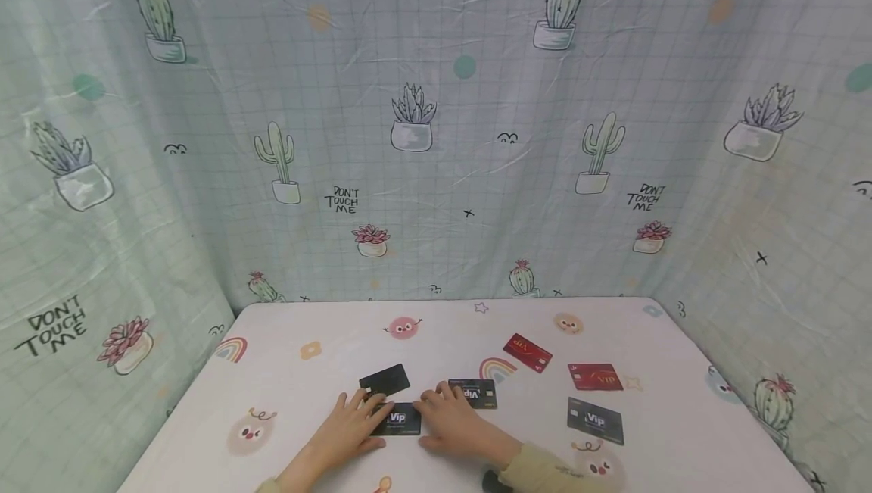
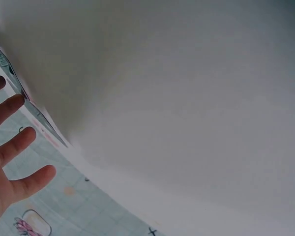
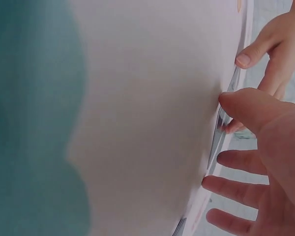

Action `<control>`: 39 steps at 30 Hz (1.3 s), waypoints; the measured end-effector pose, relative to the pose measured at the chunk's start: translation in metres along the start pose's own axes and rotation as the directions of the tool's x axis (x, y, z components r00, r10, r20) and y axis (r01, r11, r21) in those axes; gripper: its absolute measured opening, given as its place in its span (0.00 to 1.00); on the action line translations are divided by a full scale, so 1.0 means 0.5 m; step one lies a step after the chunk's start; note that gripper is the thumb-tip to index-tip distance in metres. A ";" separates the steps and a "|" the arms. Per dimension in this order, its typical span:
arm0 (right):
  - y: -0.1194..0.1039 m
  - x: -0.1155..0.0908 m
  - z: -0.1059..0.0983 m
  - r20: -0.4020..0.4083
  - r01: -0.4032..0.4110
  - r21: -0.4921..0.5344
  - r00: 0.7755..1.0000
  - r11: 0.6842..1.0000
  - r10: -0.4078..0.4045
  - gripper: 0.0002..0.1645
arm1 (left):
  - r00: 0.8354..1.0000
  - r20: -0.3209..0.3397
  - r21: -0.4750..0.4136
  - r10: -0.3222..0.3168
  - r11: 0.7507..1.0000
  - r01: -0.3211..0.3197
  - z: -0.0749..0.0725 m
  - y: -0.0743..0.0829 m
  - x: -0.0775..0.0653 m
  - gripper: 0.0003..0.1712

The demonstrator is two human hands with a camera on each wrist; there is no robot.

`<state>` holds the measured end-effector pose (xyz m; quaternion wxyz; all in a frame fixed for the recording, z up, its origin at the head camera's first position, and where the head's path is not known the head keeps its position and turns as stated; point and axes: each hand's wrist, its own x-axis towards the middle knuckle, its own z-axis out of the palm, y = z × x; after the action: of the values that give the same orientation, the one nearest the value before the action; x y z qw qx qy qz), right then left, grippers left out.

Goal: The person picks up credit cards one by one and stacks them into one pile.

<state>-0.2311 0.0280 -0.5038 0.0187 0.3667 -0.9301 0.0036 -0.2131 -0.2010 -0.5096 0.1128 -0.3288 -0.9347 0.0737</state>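
Note:
A black Vip card (image 1: 402,421) lies flat on the table between the two hands. My left hand (image 1: 346,429) is at its left end, fingers spread and fingertips touching it. At the opposite end rests my right hand (image 1: 455,423), its fingers extended by the card's right edge. Above the left fingertips lies another black card (image 1: 385,380), plain on its visible face. Just past the right fingers sits an upside-down black Vip card (image 1: 484,394), partly covered by that hand. In the right wrist view the right hand (image 3: 273,162) has straight, spread fingers near the cards.
To the right lie a red VIP card (image 1: 527,353), turned upside down, a second red VIP card (image 1: 599,377) and a black Vip card (image 1: 596,421). A dark object (image 1: 496,482) shows beside the right sleeve. Patterned curtains (image 1: 436,175) surround the white table (image 1: 286,387).

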 end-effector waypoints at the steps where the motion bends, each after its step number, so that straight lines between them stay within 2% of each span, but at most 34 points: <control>1: -0.001 0.000 0.000 0.002 0.000 -0.003 1.000 1.000 0.000 0.32 | 1.000 0.001 0.001 -0.001 1.000 0.001 0.000 0.000 0.000 0.33; 13: -0.006 0.011 0.001 0.019 0.011 -0.032 1.000 0.999 -0.011 0.32 | 1.000 -0.011 0.048 0.008 0.999 -0.007 0.004 -0.001 0.002 0.31; 21: -0.007 0.020 0.008 0.002 0.027 -0.075 1.000 0.997 -0.027 0.31 | 1.000 -0.015 0.030 0.022 0.999 -0.022 0.009 -0.001 0.002 0.29; 28: -0.009 0.024 0.005 -0.014 0.049 -0.121 0.999 0.991 -0.051 0.30 | 0.999 -0.024 0.069 0.035 0.997 -0.033 0.007 -0.003 0.004 0.28; 39: -0.012 0.029 -0.001 0.000 0.057 -0.123 0.998 0.991 -0.057 0.29 | 0.993 -0.087 0.051 0.080 0.996 -0.076 0.008 -0.005 0.006 0.28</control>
<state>-0.2375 0.0139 -0.5026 0.0427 0.3913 -0.9177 -0.0535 -0.2178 -0.2014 -0.5123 0.1592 -0.3651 -0.9133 0.0853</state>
